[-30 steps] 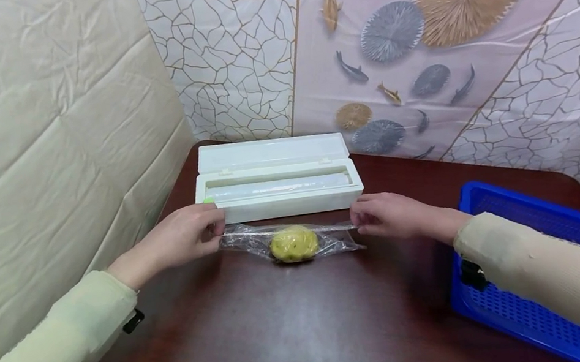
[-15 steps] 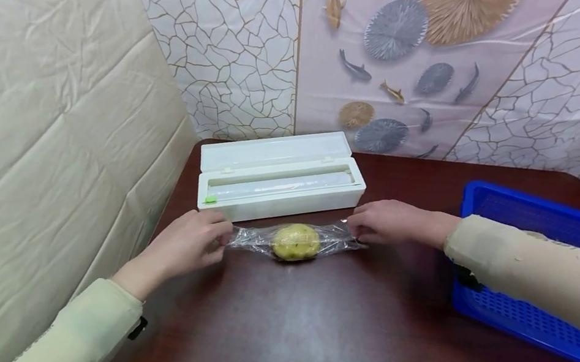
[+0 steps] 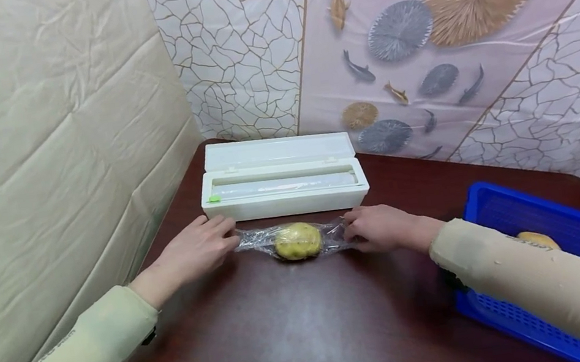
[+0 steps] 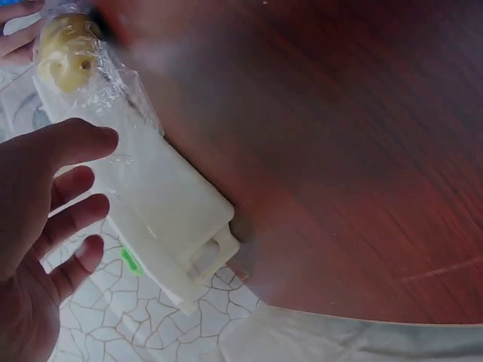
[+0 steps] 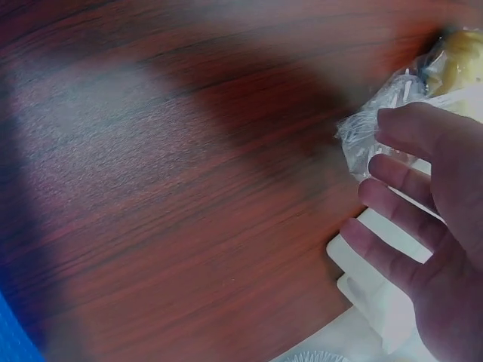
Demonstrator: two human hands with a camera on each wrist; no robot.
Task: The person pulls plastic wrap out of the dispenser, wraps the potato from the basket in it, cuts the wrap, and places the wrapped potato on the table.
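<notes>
A potato (image 3: pixel 297 241) wrapped in clear cling film (image 3: pixel 259 238) lies on the table in the head view, the film's loose ends bunched at both sides. At the left end is my left hand (image 3: pixel 195 253); in the left wrist view its thumb and bent fingers stand apart, thumb near the film (image 4: pixel 124 94). My right hand (image 3: pixel 382 228) is at the other end. Its fingers (image 5: pixel 392 211) are spread in the right wrist view, with the thumb against or over the film; actual contact is unclear. Behind the potato stands a white cling film dispenser (image 3: pixel 288 206), lid raised, roll inside.
A blue plastic basket (image 3: pixel 510 199) stands on the right, partly under my right forearm, with a yellowish round item (image 3: pixel 538 240) in it. The dispenser carries a green slider (image 3: pixel 214 199). The brown table (image 3: pixel 289 335) meets fabric-covered walls on the left and at the back.
Both hands have drawn slightly inward, and the film's taut upper edge has come down and bunched beside the potato. The right forearm has shifted left, uncovering the item in the basket.
</notes>
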